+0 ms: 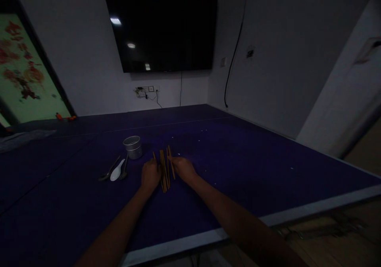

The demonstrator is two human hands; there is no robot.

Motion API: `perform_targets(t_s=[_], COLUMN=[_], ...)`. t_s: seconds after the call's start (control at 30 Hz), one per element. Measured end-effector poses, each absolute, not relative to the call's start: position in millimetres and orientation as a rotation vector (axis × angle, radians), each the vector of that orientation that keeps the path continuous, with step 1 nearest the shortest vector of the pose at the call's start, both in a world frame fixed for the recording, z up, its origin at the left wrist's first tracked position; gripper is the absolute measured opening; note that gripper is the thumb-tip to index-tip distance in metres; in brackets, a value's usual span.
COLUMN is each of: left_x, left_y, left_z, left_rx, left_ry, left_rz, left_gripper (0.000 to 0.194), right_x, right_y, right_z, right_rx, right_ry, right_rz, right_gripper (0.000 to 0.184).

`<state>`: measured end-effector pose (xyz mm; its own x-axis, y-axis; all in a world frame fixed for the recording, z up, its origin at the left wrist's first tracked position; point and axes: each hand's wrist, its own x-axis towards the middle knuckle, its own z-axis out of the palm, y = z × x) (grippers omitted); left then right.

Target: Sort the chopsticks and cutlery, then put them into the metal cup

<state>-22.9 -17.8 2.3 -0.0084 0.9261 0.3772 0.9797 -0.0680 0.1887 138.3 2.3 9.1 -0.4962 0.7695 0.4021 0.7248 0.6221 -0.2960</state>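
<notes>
Several brown chopsticks (164,175) lie side by side on the dark blue table top (238,171), pointing away from me. Just left of them, my left hand (150,175) is closed, and the tip of a chopstick sticks out beyond its fingers. On the other side, my right hand (183,169) pinches a chopstick (173,169) between thumb and fingers; a second one lies close against it. Left of my hands are a white soup spoon (117,171) and two darker spoons beside it. Behind these spoons stands a metal cup (133,148), upright.
Small white bits are scattered over the table right of my hands. A crumpled clear plastic sheet (24,136) lies at the far left, with orange items (64,117) at the back edge. A large screen (166,32) hangs on the wall; a black cable (235,56) dangles at right.
</notes>
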Motion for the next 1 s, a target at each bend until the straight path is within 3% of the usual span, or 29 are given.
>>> perform_targets(t_s=[0.2,0.47,1.0], left_x=[-22,-21,-20], left_y=[-15,-15,-17], left_z=[-7,-11,-4], left_rx=[-2.228,-2.338,-2.337], left_ry=[-2.075,-2.028,-1.989], left_rz=[-0.5,-0.517,-0.546], left_gripper=[0.038,0.048,0.036], right_x=[137,135,135], right_y=[-1,4,12], right_z=[16,1,-13], right_rx=[-1.402,-1.121,-0.94], right_ry=[-2.514,-2.587,-2.556], right_rz=[0.032,-0.007,-0.012], right_gripper=[0.037,0.039,0.04])
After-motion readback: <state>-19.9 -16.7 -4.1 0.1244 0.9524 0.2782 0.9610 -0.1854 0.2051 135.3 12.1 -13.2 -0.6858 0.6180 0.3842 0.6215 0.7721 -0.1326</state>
